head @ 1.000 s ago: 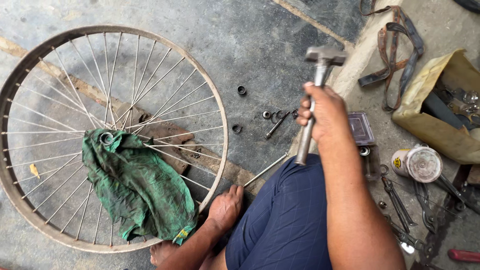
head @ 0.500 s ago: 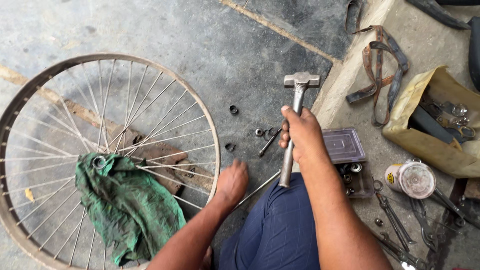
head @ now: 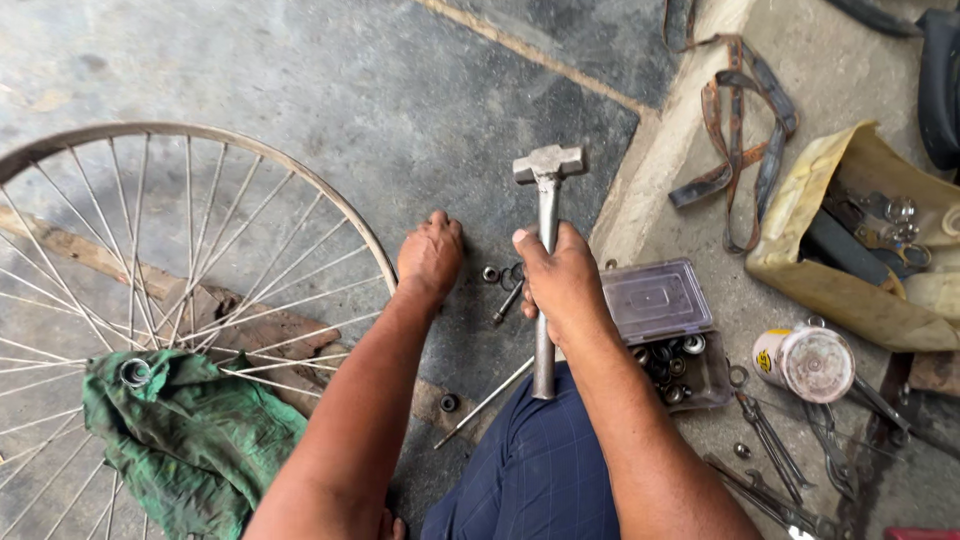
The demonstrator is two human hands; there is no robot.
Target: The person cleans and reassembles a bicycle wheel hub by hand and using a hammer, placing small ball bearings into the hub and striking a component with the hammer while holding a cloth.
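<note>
Now right hand (head: 565, 280) gripping hammer (head: 546, 200), left hand (head: 430, 256) on floor (head: 330, 90)

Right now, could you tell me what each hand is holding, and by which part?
The right hand grips a metal hammer around its handle, head up. The left hand rests on the floor, holding nothing.

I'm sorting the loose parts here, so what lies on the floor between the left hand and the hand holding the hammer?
In the head view, small metal rings and a short dark bolt lie on the floor between the left hand and the right hand, which holds the hammer.

Green rag (head: 190, 440), grey hammer (head: 546, 200), navy checked trousers (head: 540, 470).
</note>
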